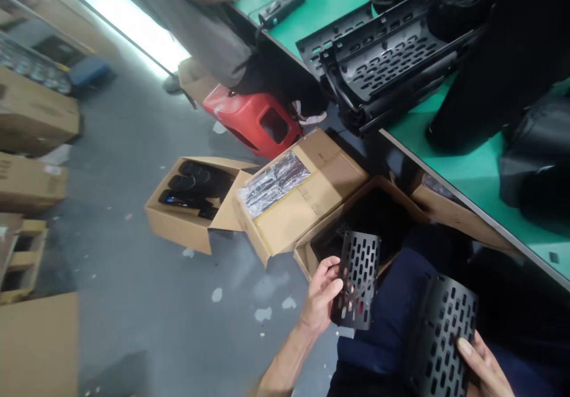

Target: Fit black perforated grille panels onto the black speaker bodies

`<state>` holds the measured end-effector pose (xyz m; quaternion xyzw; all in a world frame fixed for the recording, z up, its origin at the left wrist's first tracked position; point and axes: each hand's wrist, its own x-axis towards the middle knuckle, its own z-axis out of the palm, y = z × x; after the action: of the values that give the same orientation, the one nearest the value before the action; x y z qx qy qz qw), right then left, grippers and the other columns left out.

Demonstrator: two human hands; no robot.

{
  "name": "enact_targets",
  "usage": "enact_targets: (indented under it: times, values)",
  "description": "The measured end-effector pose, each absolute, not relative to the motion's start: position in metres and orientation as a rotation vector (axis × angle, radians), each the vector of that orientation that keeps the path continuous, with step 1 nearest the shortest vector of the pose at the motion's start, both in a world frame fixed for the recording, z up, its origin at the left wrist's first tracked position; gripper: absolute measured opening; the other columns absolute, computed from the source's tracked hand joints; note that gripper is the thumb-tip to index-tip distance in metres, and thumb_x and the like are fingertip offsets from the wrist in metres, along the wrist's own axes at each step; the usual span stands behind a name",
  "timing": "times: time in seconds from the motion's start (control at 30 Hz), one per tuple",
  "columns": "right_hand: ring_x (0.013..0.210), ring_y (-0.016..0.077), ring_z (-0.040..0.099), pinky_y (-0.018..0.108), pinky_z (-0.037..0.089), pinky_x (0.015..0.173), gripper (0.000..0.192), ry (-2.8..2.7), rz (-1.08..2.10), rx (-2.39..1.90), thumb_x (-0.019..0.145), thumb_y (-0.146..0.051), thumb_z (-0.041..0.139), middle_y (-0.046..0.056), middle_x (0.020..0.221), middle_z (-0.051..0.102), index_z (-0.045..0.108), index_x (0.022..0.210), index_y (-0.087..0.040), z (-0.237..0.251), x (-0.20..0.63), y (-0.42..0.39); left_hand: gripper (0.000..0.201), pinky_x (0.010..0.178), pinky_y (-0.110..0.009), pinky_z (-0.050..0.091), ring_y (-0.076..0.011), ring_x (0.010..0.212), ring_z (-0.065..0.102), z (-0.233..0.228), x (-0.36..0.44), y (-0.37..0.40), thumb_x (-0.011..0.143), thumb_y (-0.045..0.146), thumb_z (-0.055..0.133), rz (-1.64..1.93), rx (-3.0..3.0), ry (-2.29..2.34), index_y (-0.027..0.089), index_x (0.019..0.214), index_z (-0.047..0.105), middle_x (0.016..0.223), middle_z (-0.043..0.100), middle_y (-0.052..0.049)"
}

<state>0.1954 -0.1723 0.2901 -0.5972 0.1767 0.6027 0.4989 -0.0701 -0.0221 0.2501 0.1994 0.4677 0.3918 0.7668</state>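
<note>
My left hand [321, 295] grips a black slotted panel [360, 266] by its left edge, thumb in front and fingers partly showing through the slots. In my right hand [485, 361] is a second, curved black slotted panel [445, 332], pinched at its right edge with the thumb on its face. Both panels are above my lap, a short way apart. Just beyond the left panel stands an open cardboard box [307, 254] with dark contents that I cannot make out.
Black slotted housings [387, 64] are piled on the green table [427, 130] at right. A taped carton [307, 201], an open box of black parts [178, 231] and a red plastic stool [253, 118] stand on the floor. Another person [209, 35] is at the table. Cartons [35, 112] line the left.
</note>
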Motion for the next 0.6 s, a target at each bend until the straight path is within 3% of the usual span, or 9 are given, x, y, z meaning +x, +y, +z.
enact_targets:
  times: [0.13,0.33,0.6]
  values:
    - [0.103,0.0372,0.076,0.056,0.059,0.098,0.074,0.340,1.423,-1.366,0.066,-0.035,0.099,0.009,0.104,0.081,0.065,0.131,-0.027,0.289,0.187,-0.164,0.058,0.046,-0.024,0.059,-0.0129,0.065,0.064,0.270,-0.057,-0.026,0.074,0.033,0.091,0.836,0.369,0.879,0.025,0.118,0.053,0.096,0.062,0.001]
    - [0.100,0.0345,0.077,0.052,0.059,0.098,0.061,0.221,1.406,-1.294,0.070,-0.033,0.097,0.011,0.114,0.079,0.071,0.124,-0.024,0.287,0.176,-0.151,0.056,0.047,-0.021,0.059,-0.0117,0.065,0.066,0.281,-0.033,-0.042,0.078,0.032,0.089,0.755,0.305,0.719,0.025,0.120,0.053,0.100,0.065,0.000]
    - [0.109,0.0347,0.074,0.056,0.055,0.102,0.048,0.155,1.540,-1.065,0.079,-0.031,0.089,0.013,0.117,0.078,0.070,0.122,-0.023,0.278,0.169,-0.145,0.054,0.048,-0.024,0.063,-0.0130,0.070,0.067,0.288,0.000,-0.058,0.077,0.031,0.090,0.650,0.326,0.724,0.024,0.117,0.055,0.097,0.064,0.001]
